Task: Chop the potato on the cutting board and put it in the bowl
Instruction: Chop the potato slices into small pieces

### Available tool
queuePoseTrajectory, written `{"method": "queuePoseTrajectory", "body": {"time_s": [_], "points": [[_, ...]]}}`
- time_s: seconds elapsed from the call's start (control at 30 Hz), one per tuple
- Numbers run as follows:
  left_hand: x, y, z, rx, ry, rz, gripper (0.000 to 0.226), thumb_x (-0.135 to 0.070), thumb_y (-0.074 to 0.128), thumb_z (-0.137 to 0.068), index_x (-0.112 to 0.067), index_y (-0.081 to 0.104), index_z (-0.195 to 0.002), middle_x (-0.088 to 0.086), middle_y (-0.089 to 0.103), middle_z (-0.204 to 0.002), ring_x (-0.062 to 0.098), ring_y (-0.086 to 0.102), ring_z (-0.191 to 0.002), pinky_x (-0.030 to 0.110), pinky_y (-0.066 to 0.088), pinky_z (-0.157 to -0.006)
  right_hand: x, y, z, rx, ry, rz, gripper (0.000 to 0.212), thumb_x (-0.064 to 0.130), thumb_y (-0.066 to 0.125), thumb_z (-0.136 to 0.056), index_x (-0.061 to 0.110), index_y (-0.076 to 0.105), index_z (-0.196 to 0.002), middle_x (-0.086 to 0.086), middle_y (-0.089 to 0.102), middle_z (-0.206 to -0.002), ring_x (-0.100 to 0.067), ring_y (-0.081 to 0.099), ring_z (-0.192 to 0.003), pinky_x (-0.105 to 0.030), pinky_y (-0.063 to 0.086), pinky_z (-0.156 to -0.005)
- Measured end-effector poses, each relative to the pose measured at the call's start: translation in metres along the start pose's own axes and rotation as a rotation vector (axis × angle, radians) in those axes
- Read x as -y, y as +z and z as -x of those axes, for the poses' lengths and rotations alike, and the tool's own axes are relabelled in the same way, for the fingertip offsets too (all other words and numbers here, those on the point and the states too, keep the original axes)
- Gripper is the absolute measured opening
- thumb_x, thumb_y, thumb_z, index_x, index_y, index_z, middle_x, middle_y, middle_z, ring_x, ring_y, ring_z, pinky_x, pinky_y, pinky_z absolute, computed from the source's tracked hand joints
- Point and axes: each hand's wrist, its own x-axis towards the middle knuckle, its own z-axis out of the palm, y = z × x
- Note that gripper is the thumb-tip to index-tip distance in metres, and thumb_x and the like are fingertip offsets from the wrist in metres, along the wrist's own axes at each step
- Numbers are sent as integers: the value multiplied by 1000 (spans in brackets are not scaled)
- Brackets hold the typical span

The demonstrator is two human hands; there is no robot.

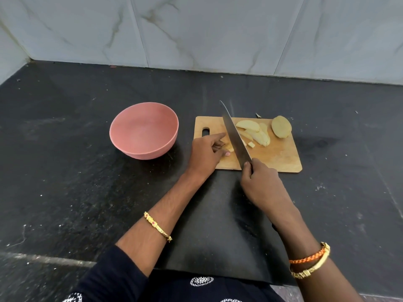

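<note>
Potato slices [254, 132] are lying mid-board on the cutting board [272, 155]; our left hand [206, 152] is pinching small pieces, our right hand [260, 182] is gripping the knife [234, 134]. Firm, wet-slick flesh: we are judging flat sides safest to hold.

A dark speckled stone countertop [65, 171] carries a round pink plastic bowl [144, 130] and, just beside it to the right, a rectangular wooden cutting board [277, 155]; they sit apart.
</note>
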Motion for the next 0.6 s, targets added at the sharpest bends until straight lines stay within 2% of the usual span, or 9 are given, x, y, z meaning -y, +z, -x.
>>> {"method": "queuePoseTrajectory", "body": {"time_s": [0.17,0.3,0.4,0.5,0.6], "points": [[-1,-2,-3,36,9,-55,65,-1,76,-72,-13,53,-131,5,69,-91,11,64,-84,8,46,-80,13,7,-5,-12,4,115,23,32,31,-101,14,43,-92,-6,49,-79,-29,53,-78,-37,43,-69],[-2,-2,-3,13,6,-60,64,1,76,-71,-12,54,-129,6,71,-91,10,64,-84,6,44,-79,16,6,-15,45,20,143,25,31,31,-101,12,48,-100,-10,53,-90,-29,55,-84,-38,45,-71],[-2,-2,-3,-6,-20,-29,62,-1,77,-70,-9,55,-128,6,71,-92,11,65,-86,10,46,-82,7,6,-7,63,37,152,27,32,30,-101,12,49,-100,-9,54,-90,-30,56,-85,-38,45,-72],[-4,-3,-1,-3,-13,-30,52,-3,78,-70,-6,62,-120,8,71,-94,10,64,-84,15,50,-82,-4,3,5,82,58,129,29,35,29,-101,14,49,-98,-9,56,-91,-28,57,-85,-40,48,-75],[-6,-4,3,9,5,-106,36,-9,77,-73,-10,69,-109,3,71,-97,7,62,-88,7,46,-77,-10,-2,11,51,55,54,30,36,30,-100,15,51,-95,-8,59,-88,-28,59,-82,-40,50,-75]]}}
